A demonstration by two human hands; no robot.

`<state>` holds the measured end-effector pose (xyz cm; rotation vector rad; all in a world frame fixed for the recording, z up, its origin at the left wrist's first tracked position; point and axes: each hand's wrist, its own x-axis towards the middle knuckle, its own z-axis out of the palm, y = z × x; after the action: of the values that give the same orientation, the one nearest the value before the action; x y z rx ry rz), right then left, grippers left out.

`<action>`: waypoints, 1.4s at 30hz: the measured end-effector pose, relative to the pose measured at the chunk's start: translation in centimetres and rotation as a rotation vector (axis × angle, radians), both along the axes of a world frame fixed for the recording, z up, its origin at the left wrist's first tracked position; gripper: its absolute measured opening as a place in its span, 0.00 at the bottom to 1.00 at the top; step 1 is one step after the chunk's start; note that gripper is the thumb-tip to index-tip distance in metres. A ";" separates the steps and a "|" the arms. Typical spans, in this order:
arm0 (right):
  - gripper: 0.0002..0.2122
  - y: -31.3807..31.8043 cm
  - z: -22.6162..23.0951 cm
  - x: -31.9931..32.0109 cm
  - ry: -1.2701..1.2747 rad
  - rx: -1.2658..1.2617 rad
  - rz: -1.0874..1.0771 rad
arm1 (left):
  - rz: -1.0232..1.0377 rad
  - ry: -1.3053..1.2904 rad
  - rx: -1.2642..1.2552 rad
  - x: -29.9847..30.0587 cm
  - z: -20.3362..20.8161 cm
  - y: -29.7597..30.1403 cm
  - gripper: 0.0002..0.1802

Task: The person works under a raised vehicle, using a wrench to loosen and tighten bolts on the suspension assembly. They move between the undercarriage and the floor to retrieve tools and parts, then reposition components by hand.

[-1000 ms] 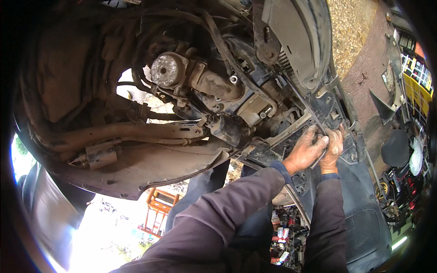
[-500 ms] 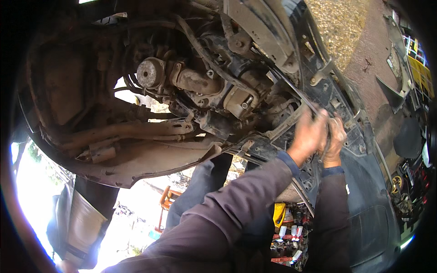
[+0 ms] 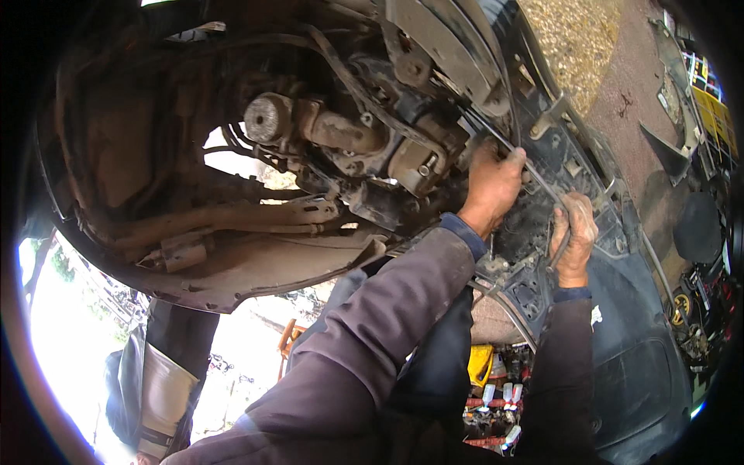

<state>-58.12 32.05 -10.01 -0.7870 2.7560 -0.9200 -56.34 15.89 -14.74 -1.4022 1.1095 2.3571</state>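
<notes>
I look up at the dirty underside of a vehicle. My left hand [image 3: 492, 182] reaches up in a purple sleeve and closes around a thin grey cable [image 3: 542, 186] that runs across a black plastic underbody panel [image 3: 635, 372]. My right hand [image 3: 573, 236] is just right of it and lower, fingers curled around a slim metal tool [image 3: 555, 252] held against the same panel. The tool's tip is hidden behind the hand.
A rusty round shaft end [image 3: 267, 118] and a grimy suspension arm [image 3: 232, 221] hang at centre left. Another person's legs [image 3: 167, 380] stand at lower left. A yellow container [image 3: 480, 364] and several bottles [image 3: 496, 397] sit below. Gravel ground [image 3: 573, 39] shows at top right.
Both hands have moved up and apart along the panel. The left hand now grips the cable higher up, and the right hand has dropped slightly below it. The view has shifted.
</notes>
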 end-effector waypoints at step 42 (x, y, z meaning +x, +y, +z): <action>0.11 4.0 8.9 33.0 -1.206 -1.103 -1.215 | -0.568 0.292 -0.454 15.3 17.4 -6.6 0.17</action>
<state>-25.09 36.09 -1.10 1.2462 1.2125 -2.0635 -41.06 9.25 2.69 -0.6915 1.9122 1.9940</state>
